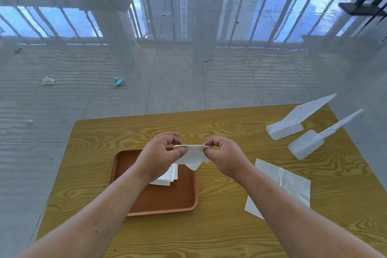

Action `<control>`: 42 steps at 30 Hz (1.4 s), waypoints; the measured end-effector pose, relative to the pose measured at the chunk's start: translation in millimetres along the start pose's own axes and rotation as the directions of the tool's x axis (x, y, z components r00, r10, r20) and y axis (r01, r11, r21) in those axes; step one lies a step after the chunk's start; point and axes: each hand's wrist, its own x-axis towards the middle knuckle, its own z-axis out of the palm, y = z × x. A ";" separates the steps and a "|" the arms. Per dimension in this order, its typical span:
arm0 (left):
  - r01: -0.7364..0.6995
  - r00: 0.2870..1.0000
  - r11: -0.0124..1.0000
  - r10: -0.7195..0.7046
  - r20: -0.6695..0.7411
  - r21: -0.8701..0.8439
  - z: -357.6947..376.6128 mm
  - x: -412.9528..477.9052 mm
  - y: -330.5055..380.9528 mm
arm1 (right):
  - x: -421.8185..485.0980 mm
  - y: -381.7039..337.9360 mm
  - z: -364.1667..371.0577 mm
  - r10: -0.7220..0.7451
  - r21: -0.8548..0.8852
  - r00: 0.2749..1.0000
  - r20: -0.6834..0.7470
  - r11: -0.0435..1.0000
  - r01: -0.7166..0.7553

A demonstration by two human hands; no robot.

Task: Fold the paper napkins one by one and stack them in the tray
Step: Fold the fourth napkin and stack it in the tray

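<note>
A white paper napkin [193, 156], folded over along its top edge, hangs in the air above the far right corner of the brown tray [167, 201]. My left hand [161, 155] pinches its left end and my right hand [225, 156] pinches its right end. In the tray lies a small stack of folded white napkins [168, 177], partly hidden under my left wrist. An unfolded white napkin [282, 186] lies flat on the wooden table [219, 125] to the right of the tray, partly covered by my right forearm.
Two white plastic holders [293, 123] [312, 142] lie at the table's far right corner. The table's far edge runs just beyond my hands. Scraps of litter [118, 81] lie on the tiled floor beyond.
</note>
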 end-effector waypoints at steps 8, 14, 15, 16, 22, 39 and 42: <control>0.285 0.956 0.837 -0.215 0.199 -0.467 -9.2 -3.1 -10.7 | 8.2 -4.5 12.5 0.134 0.685 0.962 0.238 0.679 -0.264; 0.324 0.946 0.778 -0.276 0.171 -0.538 -13.8 -7.4 -23.9 | 11.5 -4.9 42.0 0.188 0.556 0.906 0.380 0.736 -0.386; 0.344 0.939 0.782 -0.299 0.170 -0.521 -16.2 -7.8 -26.6 | 12.9 -5.6 46.6 0.200 0.552 0.904 0.378 0.736 -0.393; 0.369 0.929 0.785 -0.325 0.176 -0.498 -18.5 -8.1 -29.3 | 14.0 -6.6 49.8 0.206 0.559 0.904 0.374 0.728 -0.398; 0.450 0.892 0.695 -0.382 0.243 -0.560 -35.1 -11.4 -58.1 | 20.4 -3.8 75.5 0.170 0.618 0.897 0.408 0.672 -0.408; 0.147 0.989 0.952 -0.139 -0.049 0.267 -31.6 -7.0 -140.2 | 32.3 33.0 155.1 -0.013 -0.324 0.999 0.040 0.946 0.025; -0.073 0.996 0.791 0.025 0.087 0.607 -25.2 -14.8 -146.6 | 24.2 44.6 162.4 -0.312 -0.570 0.948 0.060 0.769 0.289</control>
